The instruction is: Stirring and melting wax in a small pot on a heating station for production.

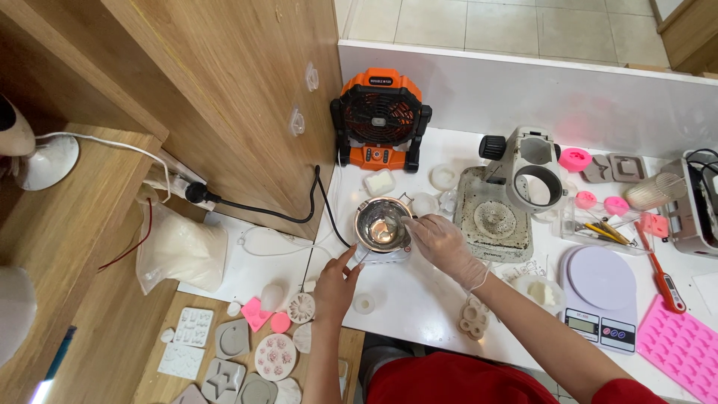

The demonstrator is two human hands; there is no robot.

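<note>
A small steel melting pot (383, 221) with clear liquid inside sits on a white heater base (389, 254) on the white table (419, 299). My right hand (443, 243), in a thin clear glove, rests its fingertips on the pot's right rim. My bare left hand (336, 284) is at the base's lower left corner, fingers reaching toward the heater's front. Whether it touches the base I cannot tell. A black cable (299, 213) runs from the heater to a wall plug.
An orange and black fan (381, 120) stands behind the pot. A grey stand with a ring (523, 179) is to the right, then a white kitchen scale (600, 295), a red thermometer (662, 273) and a pink silicone mould (684, 344). Several moulds and casts (247, 348) lie lower left.
</note>
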